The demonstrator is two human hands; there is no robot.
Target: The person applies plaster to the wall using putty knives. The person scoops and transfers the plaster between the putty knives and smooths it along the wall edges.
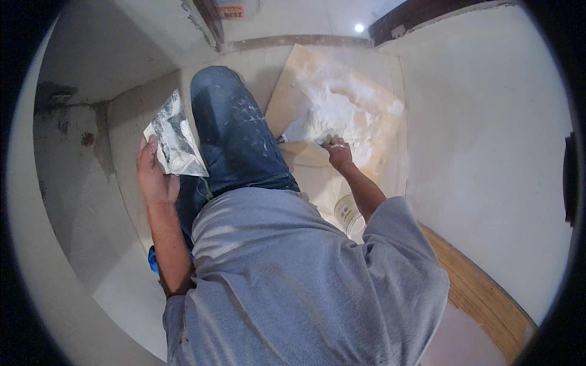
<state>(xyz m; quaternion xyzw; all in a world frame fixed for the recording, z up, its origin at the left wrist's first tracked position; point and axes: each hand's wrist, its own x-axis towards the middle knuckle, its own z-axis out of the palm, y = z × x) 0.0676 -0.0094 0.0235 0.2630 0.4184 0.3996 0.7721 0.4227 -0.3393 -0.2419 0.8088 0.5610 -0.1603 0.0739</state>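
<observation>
Grey shirt [287,268] | metal plate [176,129] being clamped by left hand [160,178], left of board [292,74] | atop it, paste [334,113] lying just beyond nearer right hand [340,154], grip unclear

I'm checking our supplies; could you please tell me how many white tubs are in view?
1: the white tub is beside the right forearm, between the board and the grey shirt, partly hidden. More may be hidden.

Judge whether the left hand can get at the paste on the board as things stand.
Probably not easily: the left hand holds a smeared shiny plate, and the bent leg lies between it and the paste on the board.
</observation>
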